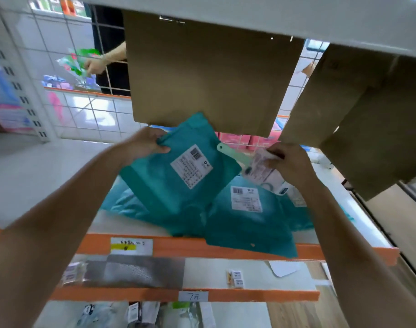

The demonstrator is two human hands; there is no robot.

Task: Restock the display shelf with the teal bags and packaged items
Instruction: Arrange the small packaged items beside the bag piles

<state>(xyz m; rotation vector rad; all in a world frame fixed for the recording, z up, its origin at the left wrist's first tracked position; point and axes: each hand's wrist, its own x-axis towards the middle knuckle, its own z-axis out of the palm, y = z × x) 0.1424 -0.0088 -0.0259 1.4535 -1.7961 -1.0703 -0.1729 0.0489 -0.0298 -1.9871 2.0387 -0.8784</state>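
Bare forearms (60, 221) reach over the white shelf with its orange front lip (202, 247), where the left hand (144, 145) pinches the upper-left edge of a flat teal plastic bag with a white barcode label (178, 171). It hangs tilted above the loose pile of teal bags (246, 216) on the shelf. The right hand (291, 163), just beside the bag's right corner, grips a small pale printed packet (261, 172), so setting the bag down likely falls to the left

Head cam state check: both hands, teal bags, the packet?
Lifted teal plastic bag: tilted, white label facing up.
Left hand: grips that bag's upper edge.
Pale printed packet: held beside the lifted bag.
Right hand: pinches the packet.
Flat teal plastic bag: lying on shelf, overhanging orange shelf edge.
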